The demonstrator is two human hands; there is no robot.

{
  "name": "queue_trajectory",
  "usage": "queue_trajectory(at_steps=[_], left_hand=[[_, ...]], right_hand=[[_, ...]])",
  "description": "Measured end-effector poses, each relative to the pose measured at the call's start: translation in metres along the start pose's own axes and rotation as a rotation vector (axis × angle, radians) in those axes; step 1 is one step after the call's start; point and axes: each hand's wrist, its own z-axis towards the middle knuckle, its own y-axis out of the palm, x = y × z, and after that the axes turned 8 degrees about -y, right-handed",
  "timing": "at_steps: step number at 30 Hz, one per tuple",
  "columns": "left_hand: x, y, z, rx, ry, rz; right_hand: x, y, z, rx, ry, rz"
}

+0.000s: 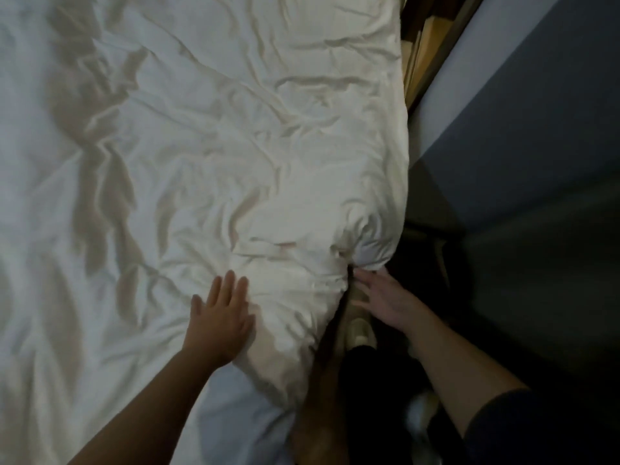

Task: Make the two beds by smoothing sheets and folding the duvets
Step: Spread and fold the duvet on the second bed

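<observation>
A crumpled white duvet (255,139) covers the bed and fills most of the view, its bunched corner (369,243) hanging at the bed's right edge. My left hand (219,317) lies flat on the duvet near the front edge, fingers straight and spread. My right hand (385,297) reaches to the side of the bed just below the bunched corner, fingers extended and touching the fabric's edge. A flatter white sheet (235,414) shows below the duvet at the bottom.
A dark narrow gap (436,250) runs along the bed's right side. Beyond it stands a grey upholstered surface (523,135), with a wooden strip (426,45) at the top. My foot in a light shoe (360,332) stands in the gap.
</observation>
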Motion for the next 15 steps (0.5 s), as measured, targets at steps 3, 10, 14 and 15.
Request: queue_trajectory(at_steps=[3, 10, 14, 15], left_hand=[[-0.016, 0.027, -0.031, -0.018, 0.069, 0.075], [0.0, 0.045, -0.024, 0.064, 0.094, 0.126], [0.025, 0.032, 0.001, 0.053, 0.023, 0.178], [0.027, 0.033, 0.005, 0.066, 0.003, 0.202]], right_hand=[[0.047, 0.038, 0.001, 0.22, -0.073, 0.006], [0.032, 0.045, 0.002, 0.261, -0.067, 0.156], [0.05, 0.056, 0.009, 0.285, 0.12, 0.148], [0.051, 0.058, 0.012, 0.269, 0.169, 0.099]])
